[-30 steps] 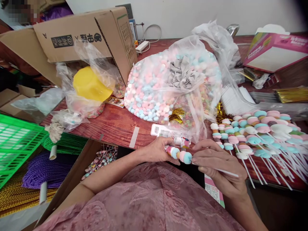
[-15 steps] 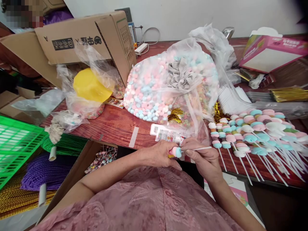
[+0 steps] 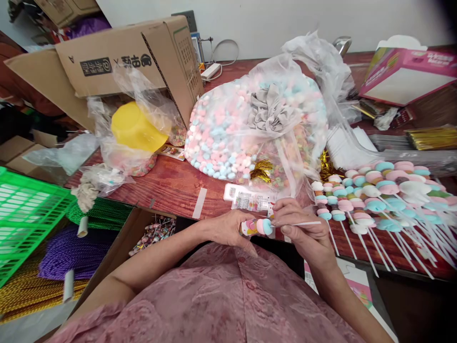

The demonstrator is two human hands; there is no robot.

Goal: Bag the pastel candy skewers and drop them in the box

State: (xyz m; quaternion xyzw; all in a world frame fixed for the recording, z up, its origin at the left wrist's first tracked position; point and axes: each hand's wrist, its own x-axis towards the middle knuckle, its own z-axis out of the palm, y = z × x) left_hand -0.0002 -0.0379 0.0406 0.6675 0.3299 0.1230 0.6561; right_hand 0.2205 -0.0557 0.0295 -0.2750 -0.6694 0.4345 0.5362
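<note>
A marshmallow skewer (image 3: 257, 226) with pink, blue and yellow-patterned pieces lies level in front of my body. My right hand (image 3: 303, 228) is closed in a pinch on its white stick, whose tail points right. At the skewer's left end is my left hand (image 3: 230, 228), thumb apart from the fingers, the candy between them; it seems loose, and any contact behind is hidden. Just beyond the hands lie printed packets (image 3: 250, 199). A big clear bag of pink, blue and white marshmallows (image 3: 221, 138) stands behind them.
Finished-looking marshmallow skewers (image 3: 378, 190) are piled at the right edge. A cardboard box (image 3: 132, 57) and a yellow bowl-shaped piece (image 3: 137, 127) stand left. Lower left are a green basket (image 3: 28, 219) and purple twisted ties (image 3: 78, 255); small sticks fill a box (image 3: 153, 233).
My left hand's fingers have loosened and drawn back left, so more of the skewer shows. My right hand has shifted slightly right, still pinching the stick.
</note>
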